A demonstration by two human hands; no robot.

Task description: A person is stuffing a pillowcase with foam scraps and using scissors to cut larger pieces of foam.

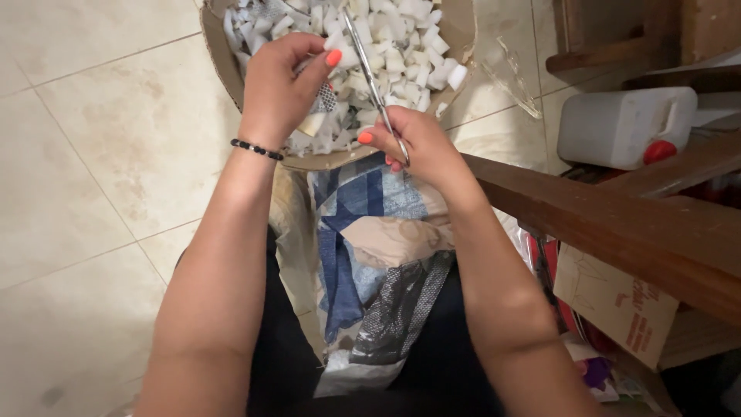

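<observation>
She sat over the tiled floor [93, 154], her right hand [421, 147] closed around the handles of a pair of scissors [373, 81], her left hand [282, 81] pinching a small scrap of cloth [326, 99] at the blades. The scissors ran long and slim, tips pointing away from her and slightly left, over the cardboard tray [224, 58]. That tray already held a heap of white cut pieces [401, 38], so plenty looked done; folded fabric [370, 239] in her lap still lay uncut.
</observation>
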